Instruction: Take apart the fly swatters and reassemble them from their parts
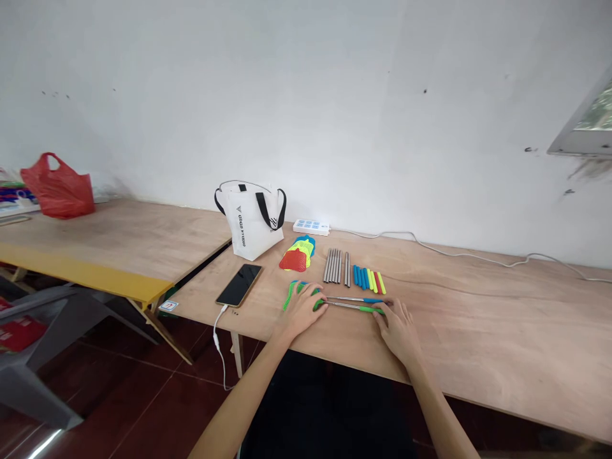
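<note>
Two fly swatters with metal rods lie side by side near the table's front edge, one with a blue handle (371,300), one with a green handle (370,310). My left hand (301,312) rests over their mesh heads, fingers closed around the green fly swatter (291,294) where head meets rod. At the other end, my right hand (399,328) has its thumb and fingers on the green handle's tip, beside the blue one. Behind them lie loose mesh heads (292,259) in red, yellow and blue, several metal tubes (333,266) and several coloured plastic handles (369,279).
A phone (239,285) on a white cable lies to the left. Behind it stand a white tote bag (253,223) and a power strip (310,227) by the wall. A gap separates this table from another table (119,242) bearing a red plastic bag (62,191).
</note>
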Demonstrator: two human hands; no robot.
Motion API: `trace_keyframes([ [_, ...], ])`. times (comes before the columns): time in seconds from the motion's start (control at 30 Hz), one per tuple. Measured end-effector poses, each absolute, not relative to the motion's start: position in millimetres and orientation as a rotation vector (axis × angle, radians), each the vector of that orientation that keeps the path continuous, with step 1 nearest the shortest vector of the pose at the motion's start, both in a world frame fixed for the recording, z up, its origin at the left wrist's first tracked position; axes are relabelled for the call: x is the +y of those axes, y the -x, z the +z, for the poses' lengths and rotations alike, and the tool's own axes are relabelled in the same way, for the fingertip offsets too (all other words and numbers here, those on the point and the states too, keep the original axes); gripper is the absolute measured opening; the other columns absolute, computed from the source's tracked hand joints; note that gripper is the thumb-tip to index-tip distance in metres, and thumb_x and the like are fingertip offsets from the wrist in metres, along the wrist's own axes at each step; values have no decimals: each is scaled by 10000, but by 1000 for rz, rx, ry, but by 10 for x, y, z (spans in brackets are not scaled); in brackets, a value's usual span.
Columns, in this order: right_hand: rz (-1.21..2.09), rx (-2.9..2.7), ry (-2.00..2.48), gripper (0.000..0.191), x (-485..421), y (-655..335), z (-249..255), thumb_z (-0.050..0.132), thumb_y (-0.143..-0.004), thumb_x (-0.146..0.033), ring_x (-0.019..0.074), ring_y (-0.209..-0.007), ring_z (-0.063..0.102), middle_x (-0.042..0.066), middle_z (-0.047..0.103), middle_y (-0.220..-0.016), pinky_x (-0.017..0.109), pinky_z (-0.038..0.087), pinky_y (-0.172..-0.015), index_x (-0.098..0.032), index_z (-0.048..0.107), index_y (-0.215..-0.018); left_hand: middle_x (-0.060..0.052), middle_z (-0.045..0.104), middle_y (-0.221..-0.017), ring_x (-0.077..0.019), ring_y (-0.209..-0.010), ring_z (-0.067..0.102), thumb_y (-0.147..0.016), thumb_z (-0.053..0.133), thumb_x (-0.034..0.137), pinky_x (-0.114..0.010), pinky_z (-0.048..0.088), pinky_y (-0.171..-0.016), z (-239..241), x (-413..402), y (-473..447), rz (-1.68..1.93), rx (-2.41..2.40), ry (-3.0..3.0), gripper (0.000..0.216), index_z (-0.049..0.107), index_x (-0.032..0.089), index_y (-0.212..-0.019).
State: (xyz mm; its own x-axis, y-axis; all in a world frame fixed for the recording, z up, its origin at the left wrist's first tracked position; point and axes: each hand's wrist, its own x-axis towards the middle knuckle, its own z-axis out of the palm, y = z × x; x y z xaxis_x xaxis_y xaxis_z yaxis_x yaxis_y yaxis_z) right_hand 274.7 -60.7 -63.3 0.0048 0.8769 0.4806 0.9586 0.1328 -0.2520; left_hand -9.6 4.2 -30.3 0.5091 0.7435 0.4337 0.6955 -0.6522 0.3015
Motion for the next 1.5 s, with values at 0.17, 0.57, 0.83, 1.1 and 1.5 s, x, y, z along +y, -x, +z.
trace_keyframes([
  [0.17,-220,-1873,1809,305,-605,-2746,-638,393,-1010,-346,258,-1100,571,89,616,-1204,394,437,-875,-268,671,-1107,-5,659,-1146,-211,-1126,600,-950,641,329,-462,303,-1100,-340,62,82,885,1286,-2645,99,683,240,-950],
  [0.57,-257,-1865,1822,312,-594,-2748,-669,396,-998,-348,260,-1109,558,86,630,-1182,426,407,-945,-273,665,-1136,-32,659,-1247,-232,-1212,575,-969,600,343,-492,249,-1157,-355,64,80,864,1355,-2625,159,668,246,-1075],
  [0.83,-262,-1850,1829,307,-586,-2758,-681,403,-997,-380,271,-1148,548,93,601,-1230,428,425,-944,-273,661,-1124,-38,627,-1280,-227,-1269,542,-1003,537,361,-492,278,-1154,-363,71,99,800,1325,-2621,189,630,253,-1127],
  [1.1,-296,-1897,1858,310,-583,-2757,-695,382,-1014,-376,265,-1085,575,100,632,-1152,425,419,-949,-246,624,-1157,-34,614,-1301,-231,-1286,531,-1011,534,369,-501,281,-1151,-361,73,107,771,1321,-2604,185,611,256,-1135],
  [1.5,-339,-1905,1860,292,-585,-2758,-698,381,-1024,-379,259,-1113,572,89,632,-1185,401,408,-938,-264,618,-1149,-67,586,-1347,-273,-1308,508,-954,608,419,-523,264,-1176,-346,106,129,823,1418,-2532,339,561,259,-1248],
])
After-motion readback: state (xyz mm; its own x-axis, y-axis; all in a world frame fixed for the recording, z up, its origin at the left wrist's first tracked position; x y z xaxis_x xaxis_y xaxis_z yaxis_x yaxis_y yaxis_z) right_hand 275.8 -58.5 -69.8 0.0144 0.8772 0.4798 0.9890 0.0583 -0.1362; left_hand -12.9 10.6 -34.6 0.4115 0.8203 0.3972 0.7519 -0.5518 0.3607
